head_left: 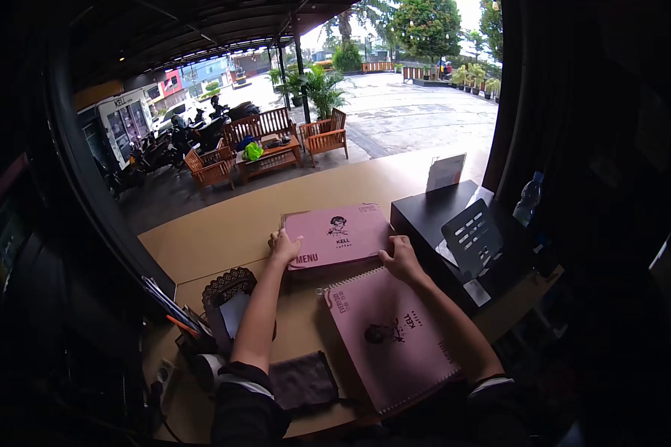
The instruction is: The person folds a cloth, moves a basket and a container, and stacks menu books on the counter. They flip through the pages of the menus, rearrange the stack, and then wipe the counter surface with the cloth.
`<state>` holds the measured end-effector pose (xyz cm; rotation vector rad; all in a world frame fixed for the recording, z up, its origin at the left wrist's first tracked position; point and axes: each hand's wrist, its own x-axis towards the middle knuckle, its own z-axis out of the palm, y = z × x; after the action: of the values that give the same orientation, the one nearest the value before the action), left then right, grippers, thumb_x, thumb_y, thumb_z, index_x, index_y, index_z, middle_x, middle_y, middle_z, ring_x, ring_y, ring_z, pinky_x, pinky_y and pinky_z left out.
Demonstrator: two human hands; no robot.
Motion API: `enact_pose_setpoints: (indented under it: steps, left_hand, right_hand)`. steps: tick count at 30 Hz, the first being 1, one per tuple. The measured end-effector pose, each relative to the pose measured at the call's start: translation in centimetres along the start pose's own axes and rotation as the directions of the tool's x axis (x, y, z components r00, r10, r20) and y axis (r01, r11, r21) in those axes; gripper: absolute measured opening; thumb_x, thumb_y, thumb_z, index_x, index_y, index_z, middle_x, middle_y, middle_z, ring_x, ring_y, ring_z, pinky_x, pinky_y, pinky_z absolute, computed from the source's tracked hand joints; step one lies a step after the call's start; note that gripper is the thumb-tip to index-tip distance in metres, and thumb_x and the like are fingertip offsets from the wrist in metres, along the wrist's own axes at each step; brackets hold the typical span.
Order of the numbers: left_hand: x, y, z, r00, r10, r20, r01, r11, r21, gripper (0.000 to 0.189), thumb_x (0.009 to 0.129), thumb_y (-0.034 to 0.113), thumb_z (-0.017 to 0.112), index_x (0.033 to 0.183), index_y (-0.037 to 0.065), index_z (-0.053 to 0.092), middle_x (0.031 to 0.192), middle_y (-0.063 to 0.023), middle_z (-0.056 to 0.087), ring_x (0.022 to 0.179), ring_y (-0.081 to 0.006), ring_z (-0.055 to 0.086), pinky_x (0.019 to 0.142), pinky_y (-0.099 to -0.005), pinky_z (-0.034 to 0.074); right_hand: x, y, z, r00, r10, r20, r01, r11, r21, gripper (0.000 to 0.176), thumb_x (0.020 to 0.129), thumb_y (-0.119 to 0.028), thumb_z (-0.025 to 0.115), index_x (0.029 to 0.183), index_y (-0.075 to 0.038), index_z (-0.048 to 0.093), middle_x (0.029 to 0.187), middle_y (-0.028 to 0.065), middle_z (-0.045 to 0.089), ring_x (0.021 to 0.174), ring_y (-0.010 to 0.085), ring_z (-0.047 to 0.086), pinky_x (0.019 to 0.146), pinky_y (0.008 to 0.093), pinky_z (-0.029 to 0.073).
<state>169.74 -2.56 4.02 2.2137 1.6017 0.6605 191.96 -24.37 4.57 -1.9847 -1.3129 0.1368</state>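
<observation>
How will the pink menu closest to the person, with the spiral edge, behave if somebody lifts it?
The pink menu will probably stay rather stiff, as its cover lies flat. Coils show at two opposite edges, so it may be a stack that slides apart. The smooth cover suggests it could be slightly slippery.

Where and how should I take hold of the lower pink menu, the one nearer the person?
I'd pinch the lower pink menu by the upper part of its long left edge, coming from the left. It lies flat and angled; that edge is smooth and exposed, above the dark cloth-like item, while wire binding lines the top and the right forearm covers the right side.
</observation>
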Motion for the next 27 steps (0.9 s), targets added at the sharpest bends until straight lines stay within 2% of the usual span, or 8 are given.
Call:
enact_pose_setpoints:
  steps: [2,5,11,19,21,23,25,27]
  left_hand:
    - [-0.1,0.5,0.0,1.0,0.005,0.0,-0.005,0.996,-0.085,0.075,0.079,0.034,0.06,0.132,-0.007,0.025,0.131,-0.0289,0.035,0.121,-0.0388,0.038,0.103,-0.0405,0.03]
    - [-0.2,0.0,0.7,0.986,-0.093,0.137,0.115,0.98,-0.16,0.083,0.08,0.033,0.059,0.132,-0.014,0.014,0.133,-0.0326,0.03,0.124,-0.04,0.034,0.105,-0.0393,0.028]
    - [-0.6,-2.3,0.0,0.966,-0.093,0.24,0.142,0.971,-0.192,0.087,0.081,0.028,0.057,0.133,-0.016,0.003,0.133,-0.0368,0.027,0.126,-0.0404,0.032,0.105,-0.0386,0.027]
    - [-2.2,-1.1,-0.2,0.986,-0.089,0.141,0.109,0.984,-0.14,0.093,0.081,0.03,0.058,0.133,-0.015,-0.004,0.138,-0.0369,0.012,0.132,-0.0399,0.018,0.109,-0.0402,0.018]
    - [-3.4,-0.3,0.3,0.997,-0.076,0.034,0.073,0.995,0.07,0.085,0.081,0.031,0.058,0.136,-0.009,0.008,0.142,-0.029,0.011,0.133,-0.0378,0.017,0.108,-0.0388,0.02]
    - [-7.1,2.2,-1.2,0.915,0.312,-0.257,-0.261,0.942,0.213,0.061,0.08,0.029,0.06,0.127,-0.002,0.038,0.131,-0.0209,0.038,0.12,-0.0325,0.04,0.099,-0.0374,0.034]
    - [-9.4,3.4,-1.7,0.884,0.456,-0.107,-0.459,0.888,-0.01,0.035,0.079,0.029,0.062,0.101,0.002,0.057,0.102,-0.0143,0.057,0.095,-0.0257,0.056,0.083,-0.035,0.044]
    - [-14.9,5.8,-4.0,0.888,0.457,0.057,-0.452,0.888,-0.081,0.032,0.077,0.032,0.064,0.084,0.001,0.061,0.078,-0.0131,0.062,0.072,-0.0235,0.062,0.067,-0.0341,0.049]
  right_hand:
    - [2.6,0.8,0.7,0.975,0.204,0.086,-0.192,0.973,-0.131,0.06,0.082,-0.034,0.059,0.119,0.009,0.04,0.121,0.0255,0.043,0.112,0.0379,0.045,0.095,0.041,0.039]
    - [5.6,2.7,3.3,0.923,0.344,0.176,-0.349,0.937,0.0,0.072,0.079,-0.037,0.063,0.126,0.009,0.032,0.12,0.0294,0.046,0.112,0.0382,0.048,0.094,0.0389,0.041]
    - [7.3,1.6,4.2,0.966,0.113,0.231,-0.102,0.993,-0.06,0.094,0.065,-0.041,0.076,0.13,0.006,0.026,0.118,0.029,0.049,0.111,0.0369,0.049,0.094,0.0374,0.042]
    - [6.3,1.5,4.8,0.954,0.13,0.27,-0.093,0.985,-0.145,0.091,0.078,-0.051,0.059,0.134,0.008,0.02,0.131,0.0335,0.032,0.12,0.0409,0.039,0.1,0.0392,0.035]
    - [6.0,2.1,4.8,0.962,0.069,0.263,-0.009,0.975,-0.223,0.088,0.079,-0.051,0.057,0.135,0.007,0.02,0.134,0.0332,0.027,0.124,0.041,0.033,0.102,0.041,0.032]
    - [4.8,1.6,4.5,0.964,0.017,0.264,0.063,0.955,-0.289,0.085,0.081,-0.051,0.054,0.136,0.006,0.02,0.137,0.0328,0.023,0.127,0.0411,0.028,0.103,0.0428,0.029]
    - [2.5,-0.6,1.9,0.955,-0.083,0.284,0.151,0.962,-0.226,0.08,0.082,-0.047,0.055,0.137,0.0,0.022,0.143,0.0256,0.015,0.133,0.038,0.018,0.103,0.0472,0.027]
    - [0.2,0.0,1.7,0.964,-0.19,0.187,0.229,0.949,-0.216,0.074,0.081,-0.041,0.058,0.136,-0.003,0.027,0.142,0.0234,0.021,0.129,0.0385,0.027,0.101,0.0456,0.032]
